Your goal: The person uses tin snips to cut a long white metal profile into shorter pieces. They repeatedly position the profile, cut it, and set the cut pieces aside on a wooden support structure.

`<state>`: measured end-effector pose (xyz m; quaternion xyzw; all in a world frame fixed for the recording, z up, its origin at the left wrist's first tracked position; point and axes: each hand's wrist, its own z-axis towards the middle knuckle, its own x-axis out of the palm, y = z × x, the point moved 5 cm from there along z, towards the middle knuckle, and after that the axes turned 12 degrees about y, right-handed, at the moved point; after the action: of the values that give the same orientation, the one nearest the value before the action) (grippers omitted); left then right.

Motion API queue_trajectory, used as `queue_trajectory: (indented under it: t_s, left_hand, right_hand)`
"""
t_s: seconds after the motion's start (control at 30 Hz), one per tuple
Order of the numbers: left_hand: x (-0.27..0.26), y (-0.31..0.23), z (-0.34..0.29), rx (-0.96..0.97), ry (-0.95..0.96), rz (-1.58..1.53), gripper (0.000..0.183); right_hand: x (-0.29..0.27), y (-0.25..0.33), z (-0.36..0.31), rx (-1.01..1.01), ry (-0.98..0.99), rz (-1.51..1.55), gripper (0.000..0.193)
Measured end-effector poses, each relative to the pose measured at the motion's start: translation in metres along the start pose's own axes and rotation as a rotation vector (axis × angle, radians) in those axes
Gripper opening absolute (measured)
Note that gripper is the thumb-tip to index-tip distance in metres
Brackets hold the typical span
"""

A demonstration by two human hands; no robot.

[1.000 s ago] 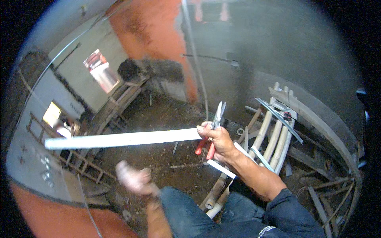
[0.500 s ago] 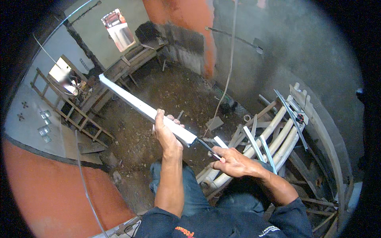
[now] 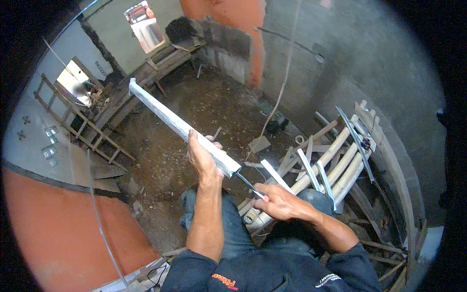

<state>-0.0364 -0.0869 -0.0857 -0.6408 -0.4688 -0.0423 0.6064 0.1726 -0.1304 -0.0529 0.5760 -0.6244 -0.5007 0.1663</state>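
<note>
A long white metal-looking profile (image 3: 165, 116) slants from the far left down toward my lap. My left hand (image 3: 203, 155) is wrapped round it near its close end, thumb on top. My right hand (image 3: 281, 200) is closed on a slim dark hand tool (image 3: 247, 181), whose exact kind I cannot make out. The tool's thin shaft reaches to the near end of the profile and seems to touch it. A bent lip shows at the profile's far end.
Bamboo poles (image 3: 321, 171) form a scaffold at my right, with loose white strips (image 3: 309, 168) leaning on them. A wooden ladder (image 3: 80, 127) and a plank platform (image 3: 146, 73) stand at the left and far left. Rubble covers the dirt floor (image 3: 219, 104). A cable (image 3: 286, 73) hangs ahead.
The profile's far end has shifted slightly right and up in view, and the profile looks turned a little. My right hand and the tool have moved slightly left; both grips stay.
</note>
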Motion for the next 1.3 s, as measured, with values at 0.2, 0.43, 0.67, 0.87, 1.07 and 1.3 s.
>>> queue_trajectory:
  t_s: [0.2, 0.43, 0.67, 0.87, 1.07, 1.3]
  left_hand:
    - [0.003, 0.006, -0.009, 0.026, 0.025, 0.046, 0.046]
    - [0.001, 0.014, -0.012, 0.034, -0.039, -0.017, 0.041]
    - [0.009, 0.006, -0.013, 0.129, 0.082, 0.226, 0.038]
    - [0.021, 0.003, -0.019, 0.191, 0.198, 0.411, 0.042]
    - [0.036, 0.005, -0.031, 0.319, 0.357, 0.627, 0.045]
    - [0.041, 0.003, -0.026, 0.240, 0.263, 0.321, 0.040]
  right_hand:
    - [0.007, 0.007, 0.012, -0.029, 0.027, 0.231, 0.028]
    - [0.007, 0.006, 0.010, 0.045, -0.021, 0.108, 0.021]
    - [0.002, 0.013, -0.004, 0.155, 0.095, 0.233, 0.025]
    - [-0.005, 0.018, -0.017, 0.218, 0.224, 0.434, 0.025]
    - [-0.005, 0.003, -0.023, 0.283, 0.274, 0.315, 0.025]
    - [0.003, -0.009, -0.018, 0.059, -0.035, 0.071, 0.026]
